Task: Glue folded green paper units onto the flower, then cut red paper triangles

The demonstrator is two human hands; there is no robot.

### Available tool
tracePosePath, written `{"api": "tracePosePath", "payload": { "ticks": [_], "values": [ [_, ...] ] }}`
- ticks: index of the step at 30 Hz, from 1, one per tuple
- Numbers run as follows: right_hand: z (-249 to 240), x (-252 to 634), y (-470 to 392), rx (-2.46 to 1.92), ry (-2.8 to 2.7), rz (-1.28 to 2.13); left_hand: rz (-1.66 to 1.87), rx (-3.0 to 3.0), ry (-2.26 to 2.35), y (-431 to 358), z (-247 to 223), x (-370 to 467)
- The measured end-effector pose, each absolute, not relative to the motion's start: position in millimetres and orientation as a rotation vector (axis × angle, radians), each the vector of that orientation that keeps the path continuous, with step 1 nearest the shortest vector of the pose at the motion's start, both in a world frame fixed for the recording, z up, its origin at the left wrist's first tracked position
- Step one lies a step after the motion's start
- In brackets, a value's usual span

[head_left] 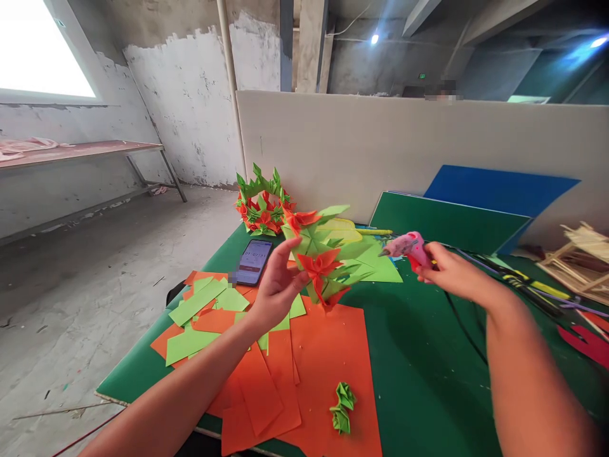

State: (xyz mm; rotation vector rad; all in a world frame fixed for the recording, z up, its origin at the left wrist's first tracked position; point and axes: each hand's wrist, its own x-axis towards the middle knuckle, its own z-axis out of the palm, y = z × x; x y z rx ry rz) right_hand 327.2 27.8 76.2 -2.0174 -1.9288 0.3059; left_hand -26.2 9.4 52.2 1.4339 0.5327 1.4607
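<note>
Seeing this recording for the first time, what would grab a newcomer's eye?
Probably the orange-and-green folded-paper piece in the left hand, held up mid-view, with the pink glue gun in the right hand beside it. Next, the finished-looking paper ring at the table's far left edge, and the bright orange sheets spread in front.

The left hand holds up a paper flower piece, orange and green. The right hand grips a pink glue gun, to the right of the flower piece. A phone lies to the left of the flower piece. Below the flower piece, a small green folded paper sits on orange paper. Behind it stands a round paper wreath.
</note>
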Motion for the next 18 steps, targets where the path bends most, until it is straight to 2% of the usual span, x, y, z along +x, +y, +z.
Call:
{"api": "tracePosePath", "payload": {
  "ticks": [6,11,14,18],
  "values": [
    [89.1,316.6,27.8,-1.611,-1.628,0.327,1.216,1.397,0.572,2.6,52.3,-21.8],
    [103.8,277.8,12.4,-1.434,-1.812,0.292,1.108,1.403,0.660,7.1,37.3,-20.7],
    [108.5,259.7,2.3,-1.483,-1.942,0.115,1.020,1.404,0.691,10.0,25.3,-19.6],
    [105.9,245.9,-0.9,-1.524,-1.923,-0.284,1.006,1.383,0.671,10.1,22.3,-18.0]
  ]
}}
